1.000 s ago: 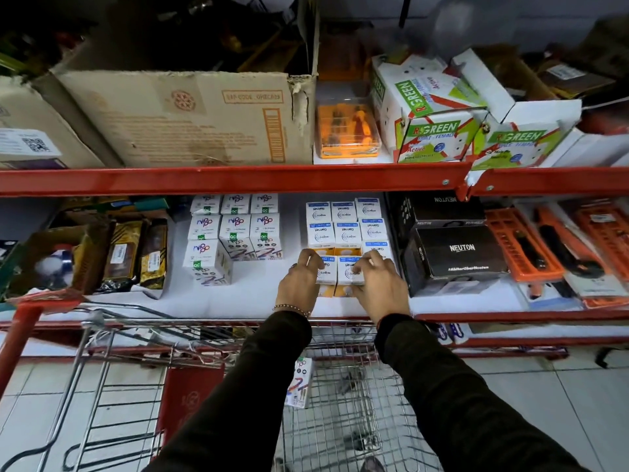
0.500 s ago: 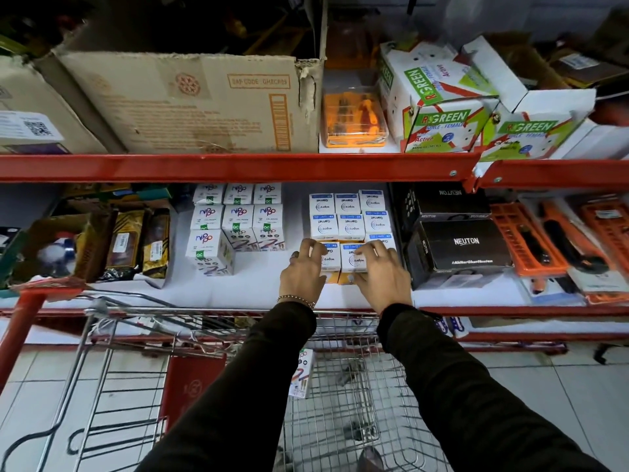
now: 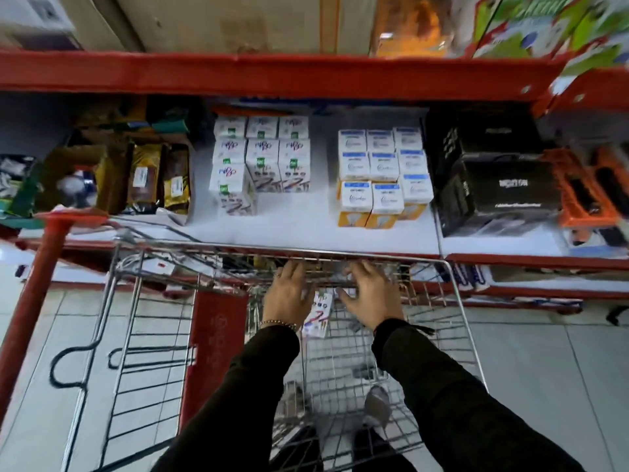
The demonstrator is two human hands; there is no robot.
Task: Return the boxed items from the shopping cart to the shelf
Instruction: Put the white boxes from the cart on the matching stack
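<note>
Both my hands are down inside the wire shopping cart (image 3: 459, 301), near its far end. My left hand (image 3: 287, 294) and my right hand (image 3: 369, 298) have spread fingers and hold nothing. Between them a white box with coloured stripes (image 3: 318, 313) stands in the cart basket. On the white shelf (image 3: 306, 226) above, a group of blue-and-white boxes (image 3: 381, 172) sits stacked, some with orange lower faces. To its left stands a group of white boxes with green squares (image 3: 260, 158).
Black boxes (image 3: 493, 185) fill the shelf to the right, with orange tool packs (image 3: 585, 192) beyond. Brown packets (image 3: 156, 178) lie at the left. A red upright post (image 3: 37, 301) stands left of the cart. The red upper shelf beam (image 3: 272, 73) runs overhead.
Both hands have let go of the blue-and-white boxes on the shelf and dropped down into the cart. The view has tilted downward and is blurred by motion.
</note>
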